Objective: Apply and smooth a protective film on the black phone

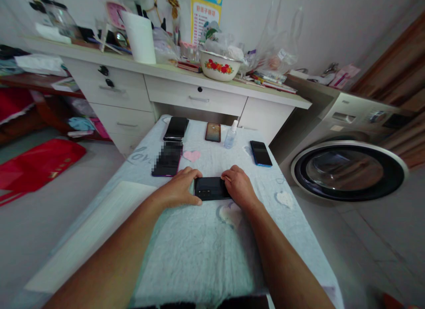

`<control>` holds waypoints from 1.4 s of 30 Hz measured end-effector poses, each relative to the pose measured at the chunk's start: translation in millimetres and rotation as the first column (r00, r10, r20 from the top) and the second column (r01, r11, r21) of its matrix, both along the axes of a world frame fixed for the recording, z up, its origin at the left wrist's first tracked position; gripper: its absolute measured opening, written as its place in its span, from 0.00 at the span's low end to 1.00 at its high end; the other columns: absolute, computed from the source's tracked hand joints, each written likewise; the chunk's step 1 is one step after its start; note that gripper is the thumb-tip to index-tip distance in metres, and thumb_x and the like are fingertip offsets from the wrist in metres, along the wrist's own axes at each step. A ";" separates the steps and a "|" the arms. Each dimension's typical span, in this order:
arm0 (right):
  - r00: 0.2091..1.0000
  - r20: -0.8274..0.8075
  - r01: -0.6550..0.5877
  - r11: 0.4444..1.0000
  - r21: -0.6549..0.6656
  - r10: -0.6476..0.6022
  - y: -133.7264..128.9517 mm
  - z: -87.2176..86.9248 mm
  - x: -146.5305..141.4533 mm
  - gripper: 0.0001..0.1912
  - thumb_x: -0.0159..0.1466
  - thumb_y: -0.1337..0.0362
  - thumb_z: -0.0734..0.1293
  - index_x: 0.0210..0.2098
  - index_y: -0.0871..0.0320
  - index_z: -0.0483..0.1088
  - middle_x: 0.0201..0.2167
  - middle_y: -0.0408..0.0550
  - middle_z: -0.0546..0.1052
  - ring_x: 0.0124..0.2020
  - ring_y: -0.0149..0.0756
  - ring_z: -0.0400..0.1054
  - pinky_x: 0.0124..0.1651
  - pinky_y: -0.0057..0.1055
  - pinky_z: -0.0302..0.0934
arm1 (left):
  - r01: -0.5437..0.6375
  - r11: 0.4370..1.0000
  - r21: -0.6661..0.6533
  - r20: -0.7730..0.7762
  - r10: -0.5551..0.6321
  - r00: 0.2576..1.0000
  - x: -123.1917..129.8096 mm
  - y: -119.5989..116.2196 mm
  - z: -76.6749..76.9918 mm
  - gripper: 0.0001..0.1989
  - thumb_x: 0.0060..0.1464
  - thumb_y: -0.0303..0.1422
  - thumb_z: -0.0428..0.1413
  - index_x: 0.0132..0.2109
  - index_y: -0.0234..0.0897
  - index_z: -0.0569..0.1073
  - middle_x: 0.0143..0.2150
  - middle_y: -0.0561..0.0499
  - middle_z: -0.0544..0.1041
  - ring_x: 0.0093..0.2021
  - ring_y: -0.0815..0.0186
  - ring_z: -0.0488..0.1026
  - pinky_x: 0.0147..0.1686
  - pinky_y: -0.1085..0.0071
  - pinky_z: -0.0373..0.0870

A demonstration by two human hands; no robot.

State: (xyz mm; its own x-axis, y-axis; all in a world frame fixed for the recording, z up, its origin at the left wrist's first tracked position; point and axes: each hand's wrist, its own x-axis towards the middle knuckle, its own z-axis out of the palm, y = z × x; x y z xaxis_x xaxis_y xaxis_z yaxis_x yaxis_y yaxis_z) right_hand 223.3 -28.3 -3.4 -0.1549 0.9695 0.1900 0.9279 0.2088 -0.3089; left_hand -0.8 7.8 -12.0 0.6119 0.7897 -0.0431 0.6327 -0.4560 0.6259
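A black smartphone [212, 188] lies sideways on the cloth-covered table [199, 251], camera lenses showing at its left end. My left hand [181, 187] grips that end, thumb on the near edge and fingers at the far edge. Over the phone's right end, my right hand [239, 185] is closed with its fingers pinched together. Whatever it pinches, if anything, is too small to make out. Beyond my left hand lies a dark phone with a reddish edge [171, 160], partly pixelated. A clear spray bottle [230, 136] stands upright past the hands.
Farther back lie a black phone [176, 129], a brownish phone [213, 132] and, at right, a blue-edged phone [260, 153]. A white strip [96, 229] lies along the table's left side. Behind are a drawer desk [195, 90] and a washing machine [345, 118]; a red bag [40, 163] lies left.
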 end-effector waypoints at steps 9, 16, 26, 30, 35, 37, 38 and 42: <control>0.990 0.004 0.138 0.990 -0.016 -0.138 -0.4 0.9 17.8 0.12 0.64 0.70 0.60 0.36 0.58 0.77 0.36 0.50 0.72 0.41 0.35 0.66 0.47 0.26 0.55 | 0.003 1.000 -0.019 -0.002 -0.003 1.000 -0.6 -0.2 0.9 0.31 0.35 0.40 0.62 0.50 0.42 0.65 0.48 0.49 0.66 0.50 0.56 0.65 0.49 0.64 0.64; 0.981 0.005 0.196 0.980 -0.036 -0.196 -3.1 2.3 24.1 0.11 0.63 0.71 0.60 0.36 0.59 0.75 0.36 0.51 0.72 0.40 0.35 0.66 0.45 0.27 0.55 | 0.005 1.000 -0.013 0.019 -0.005 1.000 -1.2 0.5 -1.6 0.31 0.35 0.41 0.62 0.50 0.43 0.65 0.48 0.49 0.66 0.50 0.56 0.65 0.49 0.64 0.64; 0.998 -0.061 -0.014 0.999 -0.037 0.012 -10.4 4.6 7.8 0.08 0.62 0.72 0.62 0.35 0.59 0.73 0.35 0.47 0.70 0.37 0.33 0.63 0.42 0.27 0.55 | 0.008 1.000 0.001 0.024 -0.008 1.000 -1.1 0.5 -2.0 0.30 0.35 0.40 0.62 0.49 0.42 0.66 0.48 0.49 0.66 0.50 0.56 0.65 0.48 0.64 0.64; 0.993 -0.078 -0.089 0.995 -0.040 0.086 -10.7 1.9 7.3 0.08 0.62 0.72 0.62 0.35 0.59 0.73 0.34 0.46 0.69 0.36 0.32 0.63 0.41 0.27 0.55 | 0.005 1.000 -0.004 0.019 -0.005 1.000 -0.3 0.0 -0.8 0.29 0.36 0.40 0.62 0.48 0.42 0.66 0.48 0.49 0.66 0.50 0.56 0.65 0.48 0.63 0.64; 0.992 -0.092 -0.091 0.995 -0.031 0.087 -10.2 1.5 11.1 0.08 0.63 0.72 0.62 0.35 0.59 0.74 0.34 0.46 0.69 0.36 0.31 0.63 0.41 0.26 0.55 | 0.000 1.000 -0.019 0.012 0.000 1.000 0.1 0.0 0.0 0.31 0.35 0.40 0.62 0.49 0.42 0.66 0.48 0.49 0.65 0.50 0.56 0.65 0.49 0.63 0.64; 0.994 -0.089 -0.064 0.998 -0.030 0.061 -10.0 2.3 13.2 0.08 0.63 0.71 0.62 0.35 0.59 0.74 0.34 0.46 0.70 0.36 0.31 0.63 0.41 0.26 0.55 | 0.002 1.000 -0.022 0.010 -0.002 1.000 -0.1 0.2 -0.4 0.31 0.35 0.40 0.63 0.49 0.42 0.65 0.47 0.49 0.65 0.50 0.56 0.65 0.49 0.63 0.64; 0.995 -0.086 -0.046 0.999 -0.029 0.043 -9.8 2.6 14.5 0.08 0.63 0.71 0.62 0.35 0.59 0.74 0.34 0.47 0.70 0.36 0.31 0.64 0.42 0.26 0.55 | 0.004 1.000 -0.019 0.012 -0.004 1.000 -0.3 0.4 -0.8 0.31 0.35 0.41 0.63 0.49 0.42 0.65 0.47 0.49 0.65 0.50 0.56 0.65 0.49 0.63 0.64; 0.997 -0.070 0.032 0.999 -0.034 -0.034 -7.6 1.6 21.0 0.09 0.62 0.72 0.62 0.35 0.59 0.74 0.35 0.47 0.71 0.38 0.33 0.65 0.44 0.27 0.55 | 0.011 1.000 -0.009 0.024 -0.011 1.000 -1.4 1.0 -2.5 0.31 0.35 0.41 0.63 0.49 0.43 0.65 0.47 0.49 0.65 0.50 0.56 0.65 0.49 0.63 0.64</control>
State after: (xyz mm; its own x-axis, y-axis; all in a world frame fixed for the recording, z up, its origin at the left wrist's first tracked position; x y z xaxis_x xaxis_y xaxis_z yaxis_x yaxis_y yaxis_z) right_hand 244.3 -35.8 -1.8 -0.1098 0.9798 0.1672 0.9100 0.1668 -0.3797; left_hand -2.2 8.8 -14.5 0.6216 0.7826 -0.0357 0.6126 -0.4572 0.6447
